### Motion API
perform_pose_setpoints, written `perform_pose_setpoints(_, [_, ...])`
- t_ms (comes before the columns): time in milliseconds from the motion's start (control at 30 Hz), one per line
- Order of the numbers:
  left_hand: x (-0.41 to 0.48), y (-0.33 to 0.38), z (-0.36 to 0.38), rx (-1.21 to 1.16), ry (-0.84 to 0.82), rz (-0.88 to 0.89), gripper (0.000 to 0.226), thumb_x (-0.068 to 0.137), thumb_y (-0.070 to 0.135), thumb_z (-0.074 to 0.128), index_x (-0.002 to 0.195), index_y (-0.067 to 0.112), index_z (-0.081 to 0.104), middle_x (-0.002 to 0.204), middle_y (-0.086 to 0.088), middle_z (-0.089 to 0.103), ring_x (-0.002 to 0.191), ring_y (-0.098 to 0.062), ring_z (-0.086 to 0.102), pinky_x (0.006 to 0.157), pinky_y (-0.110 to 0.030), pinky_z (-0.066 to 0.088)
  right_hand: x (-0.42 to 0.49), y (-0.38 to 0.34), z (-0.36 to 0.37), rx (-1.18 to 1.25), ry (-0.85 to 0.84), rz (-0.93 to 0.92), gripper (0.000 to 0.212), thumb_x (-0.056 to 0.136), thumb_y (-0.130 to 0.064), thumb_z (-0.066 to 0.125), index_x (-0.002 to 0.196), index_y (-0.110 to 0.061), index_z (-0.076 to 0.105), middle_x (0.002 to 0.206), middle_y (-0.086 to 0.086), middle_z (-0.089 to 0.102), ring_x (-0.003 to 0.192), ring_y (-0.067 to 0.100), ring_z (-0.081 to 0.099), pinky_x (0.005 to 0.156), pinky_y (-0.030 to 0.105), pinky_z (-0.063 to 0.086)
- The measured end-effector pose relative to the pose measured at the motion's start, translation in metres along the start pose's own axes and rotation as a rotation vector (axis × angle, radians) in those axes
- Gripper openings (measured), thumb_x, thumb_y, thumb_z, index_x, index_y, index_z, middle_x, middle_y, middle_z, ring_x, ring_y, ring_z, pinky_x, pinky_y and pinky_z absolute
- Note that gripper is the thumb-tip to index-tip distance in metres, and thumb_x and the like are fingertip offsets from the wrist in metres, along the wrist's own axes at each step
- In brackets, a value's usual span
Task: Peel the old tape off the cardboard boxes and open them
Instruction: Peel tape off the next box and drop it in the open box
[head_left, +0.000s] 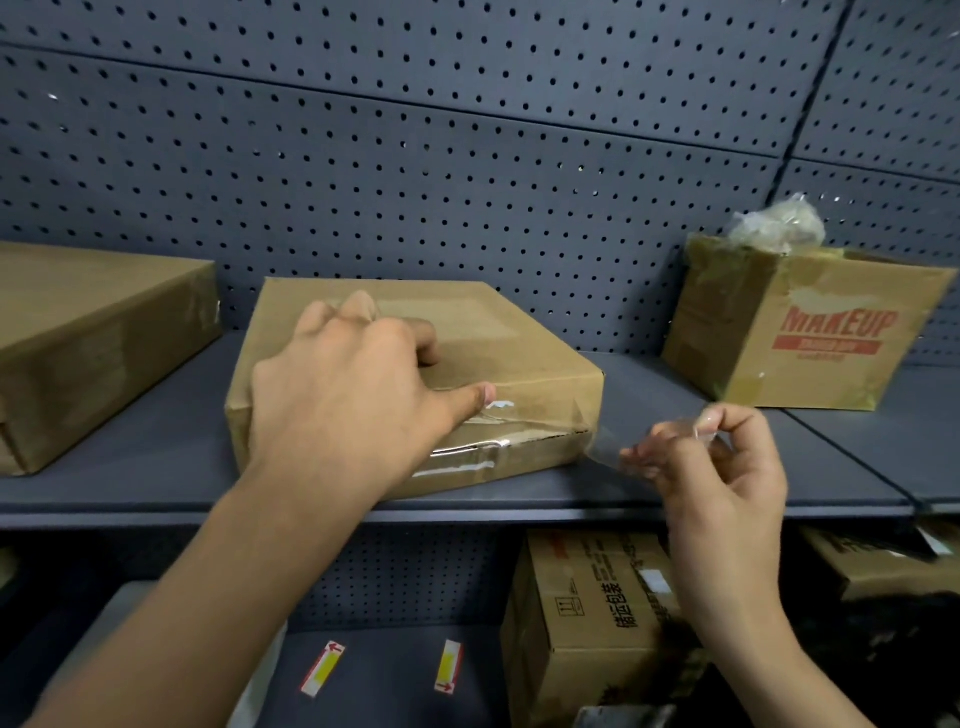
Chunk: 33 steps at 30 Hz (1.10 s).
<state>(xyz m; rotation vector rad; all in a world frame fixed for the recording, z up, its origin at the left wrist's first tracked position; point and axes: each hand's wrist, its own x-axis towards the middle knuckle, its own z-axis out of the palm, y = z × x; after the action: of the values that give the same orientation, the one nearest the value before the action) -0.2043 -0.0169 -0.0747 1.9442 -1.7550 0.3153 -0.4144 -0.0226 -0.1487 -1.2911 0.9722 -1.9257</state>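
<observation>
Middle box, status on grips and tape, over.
Left grip braces middle box. Right grip pinches clear tape, strip partly peeled at front right corner. Box unopened; nothing in the way.

grey shelf, three cardboard boxes
</observation>
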Motion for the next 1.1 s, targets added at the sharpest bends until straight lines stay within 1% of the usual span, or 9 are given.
perform_pose_setpoints(167, [0.000,0.004,0.003,0.063,0.033,0.004,0.064,0.073,0.088,0.042,0.108,0.039,0.065,0.103,0.007,0.045,0.114,-0.020,0.043,0.062,-0.032,0.030,-0.014,0.002,0.005,-0.143,-0.089,0.016,0.029,0.088,0.000,0.068,0.085,-0.013,0.041,0.062,-0.003,0.038,0.063,0.019,0.041,0.062,0.028,0.043])
perform_pose_setpoints(333, [0.000,0.004,0.004,0.088,0.043,0.004,0.068,0.072,0.089,0.039,0.109,0.040,0.066,0.105,0.005,0.049,0.115,-0.021,0.045,0.064,-0.032,0.031,-0.014,0.001,0.008,-0.553,-0.271,0.035,0.055,0.060,-0.056,0.082,0.087,-0.028,0.042,0.064,-0.010,0.043,0.059,0.004,0.040,0.058,0.026,0.040])
perform_pose_setpoints(400, [0.000,0.004,0.003,0.097,0.027,0.007,0.069,0.072,0.089,0.039,0.112,0.040,0.066,0.111,0.005,0.052,0.116,-0.021,0.045,0.065,-0.032,0.031,-0.015,-0.001,0.011,-0.751,-0.292,-0.042,0.057,0.061,-0.055,0.083,0.088,-0.028,0.040,0.067,-0.012,0.047,0.063,0.003,0.045,0.059,0.020,0.040])
perform_pose_setpoints(567, [0.002,-0.002,-0.003,0.089,-0.040,0.065,0.067,0.076,0.086,0.038,0.120,0.043,0.063,0.111,0.007,0.049,0.118,-0.019,0.045,0.070,-0.032,0.033,-0.011,0.003,0.018,-0.952,-0.357,-0.149,0.049,0.072,-0.051,0.079,0.096,-0.030,0.042,0.092,-0.014,0.050,0.088,-0.006,0.047,0.075,0.007,0.039])
perform_pose_setpoints(700, [0.009,-0.013,-0.017,-0.001,-0.130,0.130,0.051,0.084,0.075,0.045,0.125,0.048,0.062,0.110,0.014,0.051,0.119,-0.019,0.048,0.080,-0.032,0.035,-0.007,0.010,0.024,-1.038,-0.412,-0.198,0.048,0.076,-0.068,0.063,0.097,-0.027,0.049,0.093,-0.011,0.050,0.085,0.006,0.049,0.070,0.018,0.042])
perform_pose_setpoints(767, [0.014,-0.022,-0.021,-0.027,-0.180,0.194,0.045,0.086,0.069,0.050,0.124,0.048,0.063,0.101,0.021,0.049,0.116,-0.017,0.050,0.085,-0.031,0.038,-0.003,0.010,0.027,-1.062,-0.431,-0.190,0.053,0.075,-0.076,0.051,0.092,-0.026,0.050,0.088,-0.009,0.053,0.085,0.014,0.052,0.073,0.034,0.047])
perform_pose_setpoints(867, [0.023,-0.035,-0.023,-0.131,-0.278,0.245,0.042,0.082,0.065,0.058,0.119,0.047,0.066,0.093,0.025,0.050,0.106,-0.008,0.048,0.097,-0.033,0.042,0.003,0.013,0.026,-1.001,-0.417,-0.211,0.043,0.082,-0.071,0.046,0.082,-0.028,0.047,0.080,-0.007,0.054,0.080,0.017,0.054,0.071,0.041,0.047])
perform_pose_setpoints(967, [0.029,-0.044,-0.020,-0.240,-0.331,0.298,0.045,0.075,0.065,0.061,0.114,0.046,0.069,0.097,0.020,0.054,0.102,-0.005,0.051,0.098,-0.036,0.044,0.005,0.020,0.024,-0.934,-0.424,-0.267,0.031,0.093,-0.055,0.050,0.079,-0.027,0.046,0.079,-0.006,0.053,0.077,0.016,0.054,0.069,0.042,0.046])
perform_pose_setpoints(1100, [0.030,-0.046,-0.016,-0.368,-0.387,0.299,0.056,0.061,0.073,0.052,0.109,0.051,0.069,0.104,0.019,0.052,0.107,-0.005,0.049,0.100,-0.028,0.038,0.008,0.027,0.025,-0.860,-0.432,-0.322,0.025,0.099,-0.037,0.055,0.077,-0.029,0.044,0.078,-0.007,0.048,0.075,0.014,0.052,0.067,0.038,0.044])
